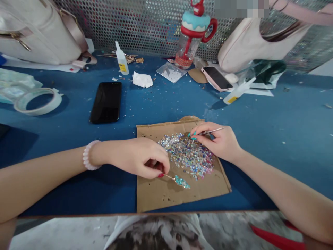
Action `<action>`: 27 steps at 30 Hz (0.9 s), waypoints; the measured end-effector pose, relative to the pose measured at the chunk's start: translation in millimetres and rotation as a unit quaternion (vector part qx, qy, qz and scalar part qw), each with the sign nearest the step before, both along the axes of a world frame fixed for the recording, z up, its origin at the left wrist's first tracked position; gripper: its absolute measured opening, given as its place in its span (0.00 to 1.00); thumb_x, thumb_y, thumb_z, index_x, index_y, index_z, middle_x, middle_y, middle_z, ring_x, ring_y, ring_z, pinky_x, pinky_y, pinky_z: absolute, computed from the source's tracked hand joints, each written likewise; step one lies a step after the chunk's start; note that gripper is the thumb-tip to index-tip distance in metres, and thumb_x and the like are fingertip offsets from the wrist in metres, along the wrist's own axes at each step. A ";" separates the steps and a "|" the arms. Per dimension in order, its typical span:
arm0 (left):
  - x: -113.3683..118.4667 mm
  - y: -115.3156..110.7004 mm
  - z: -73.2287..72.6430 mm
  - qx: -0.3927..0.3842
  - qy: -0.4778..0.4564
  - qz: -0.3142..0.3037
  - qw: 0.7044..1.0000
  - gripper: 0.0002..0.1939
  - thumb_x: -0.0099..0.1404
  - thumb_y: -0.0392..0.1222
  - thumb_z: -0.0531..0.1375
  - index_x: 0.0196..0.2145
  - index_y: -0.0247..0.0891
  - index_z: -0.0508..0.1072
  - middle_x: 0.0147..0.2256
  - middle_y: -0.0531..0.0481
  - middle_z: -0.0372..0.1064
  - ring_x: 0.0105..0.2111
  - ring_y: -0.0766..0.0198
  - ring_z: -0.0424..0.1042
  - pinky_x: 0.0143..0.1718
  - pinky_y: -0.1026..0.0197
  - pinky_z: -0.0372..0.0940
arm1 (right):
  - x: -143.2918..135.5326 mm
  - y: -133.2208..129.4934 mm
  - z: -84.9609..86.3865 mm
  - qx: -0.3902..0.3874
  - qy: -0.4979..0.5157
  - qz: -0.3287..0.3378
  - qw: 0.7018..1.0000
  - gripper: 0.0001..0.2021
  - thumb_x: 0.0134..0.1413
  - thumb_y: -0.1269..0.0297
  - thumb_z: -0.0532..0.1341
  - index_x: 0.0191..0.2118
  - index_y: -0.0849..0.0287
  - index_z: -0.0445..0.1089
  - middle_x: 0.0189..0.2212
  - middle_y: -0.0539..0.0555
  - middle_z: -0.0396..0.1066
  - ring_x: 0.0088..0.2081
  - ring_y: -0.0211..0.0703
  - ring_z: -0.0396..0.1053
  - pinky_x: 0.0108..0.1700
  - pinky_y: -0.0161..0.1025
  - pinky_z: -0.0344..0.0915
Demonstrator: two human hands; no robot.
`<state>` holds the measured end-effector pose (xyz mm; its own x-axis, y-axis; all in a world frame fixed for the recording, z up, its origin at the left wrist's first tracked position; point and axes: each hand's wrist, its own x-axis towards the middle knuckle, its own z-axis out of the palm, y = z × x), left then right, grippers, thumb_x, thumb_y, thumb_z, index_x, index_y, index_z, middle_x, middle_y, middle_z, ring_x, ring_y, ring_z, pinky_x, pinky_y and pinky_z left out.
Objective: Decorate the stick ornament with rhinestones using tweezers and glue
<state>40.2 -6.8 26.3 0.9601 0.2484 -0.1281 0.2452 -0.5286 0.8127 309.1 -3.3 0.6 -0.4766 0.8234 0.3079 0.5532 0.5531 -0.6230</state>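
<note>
A brown cardboard sheet lies at the front edge of the blue table, with a heap of small shiny rhinestones spread on it. My left hand pinches the thin stem of an ornament, whose tip is covered with turquoise stones and points right, over the cardboard's lower part. A beaded bracelet circles my left wrist. At the heap's upper right, my right hand holds a slim metal tool between thumb and fingers. The tool's tip is by the stones, too small to make out.
Behind the cardboard are a black phone, crumpled tissue, two glue bottles and a pink-edged phone. A tape roll lies left. Bags and a lidded cup stand by the mesh panel.
</note>
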 end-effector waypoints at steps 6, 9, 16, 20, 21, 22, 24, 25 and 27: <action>0.2 -0.3 0.2 0.004 -0.002 0.000 1.000 0.08 0.61 0.30 0.57 0.36 0.39 0.73 0.31 0.54 0.70 0.27 0.73 0.67 0.29 0.72 0.60 | 0.6 0.4 -0.7 0.009 -0.001 -0.001 1.000 0.04 0.55 0.67 0.59 0.33 0.57 0.72 0.32 0.52 0.77 0.33 0.41 0.75 0.32 0.36 0.70; 0.0 -0.9 -0.2 0.003 -0.006 0.001 1.000 0.08 0.61 0.30 0.57 0.36 0.39 0.73 0.31 0.54 0.70 0.27 0.72 0.67 0.29 0.72 0.60 | 0.8 0.4 -0.8 0.010 0.004 -0.005 1.000 0.04 0.55 0.67 0.59 0.33 0.56 0.72 0.32 0.52 0.77 0.33 0.41 0.75 0.32 0.37 0.70; -0.1 -0.6 0.2 0.001 0.000 0.000 1.000 0.08 0.61 0.30 0.57 0.36 0.38 0.73 0.31 0.54 0.70 0.27 0.73 0.67 0.30 0.72 0.60 | 0.5 0.9 -0.7 0.023 0.009 0.005 1.000 0.04 0.56 0.68 0.60 0.33 0.56 0.72 0.32 0.51 0.77 0.33 0.40 0.75 0.33 0.37 0.70; 0.1 -0.5 0.0 -0.002 -0.004 0.003 1.000 0.08 0.61 0.30 0.57 0.36 0.39 0.73 0.31 0.54 0.70 0.26 0.72 0.67 0.29 0.72 0.60 | 0.9 1.8 -1.6 0.006 0.008 0.006 1.000 0.04 0.56 0.66 0.60 0.34 0.56 0.72 0.33 0.52 0.77 0.34 0.41 0.75 0.34 0.37 0.70; 0.1 -0.5 -0.1 -0.003 -0.008 0.004 1.000 0.08 0.61 0.31 0.57 0.36 0.39 0.73 0.31 0.53 0.70 0.26 0.72 0.67 0.29 0.72 0.60 | 0.9 1.9 -1.7 0.002 0.009 0.005 1.000 0.04 0.56 0.66 0.60 0.34 0.56 0.72 0.33 0.52 0.77 0.34 0.41 0.74 0.34 0.38 0.70; 0.2 -0.5 -0.2 -0.003 -0.009 0.004 1.000 0.08 0.61 0.31 0.57 0.36 0.39 0.73 0.31 0.53 0.71 0.26 0.72 0.67 0.29 0.71 0.60 | 0.9 1.9 -1.7 -0.001 0.009 0.004 1.000 0.04 0.56 0.66 0.60 0.34 0.56 0.72 0.33 0.52 0.76 0.34 0.41 0.74 0.34 0.37 0.70; 0.2 -0.5 -0.5 -0.004 -0.010 0.005 1.000 0.08 0.61 0.31 0.57 0.36 0.39 0.74 0.31 0.53 0.71 0.26 0.72 0.67 0.28 0.71 0.60 | 0.6 1.7 -1.2 -0.001 0.008 0.002 1.000 0.04 0.56 0.66 0.60 0.33 0.56 0.72 0.32 0.52 0.76 0.33 0.41 0.74 0.33 0.37 0.70; 0.2 -0.5 -0.5 -0.004 -0.009 0.005 1.000 0.08 0.61 0.31 0.57 0.36 0.39 0.74 0.31 0.53 0.71 0.26 0.72 0.67 0.28 0.71 0.60 | 0.3 1.5 -0.8 -0.001 0.006 0.002 1.000 0.04 0.56 0.66 0.59 0.33 0.56 0.72 0.32 0.52 0.76 0.33 0.41 0.74 0.33 0.37 0.70; 0.1 -0.4 -0.6 -0.004 -0.007 0.003 1.000 0.08 0.61 0.31 0.57 0.36 0.39 0.73 0.31 0.54 0.71 0.26 0.72 0.67 0.29 0.72 0.60 | -0.3 1.1 0.1 0.001 0.003 0.002 1.000 0.04 0.56 0.66 0.59 0.33 0.56 0.72 0.32 0.52 0.77 0.33 0.41 0.74 0.32 0.37 0.70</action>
<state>40.4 -7.1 25.7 0.9603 0.2531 -0.1172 0.2374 -0.5213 0.8197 308.8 -2.1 0.8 -0.4782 0.8207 0.3128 0.5463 0.5568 -0.6257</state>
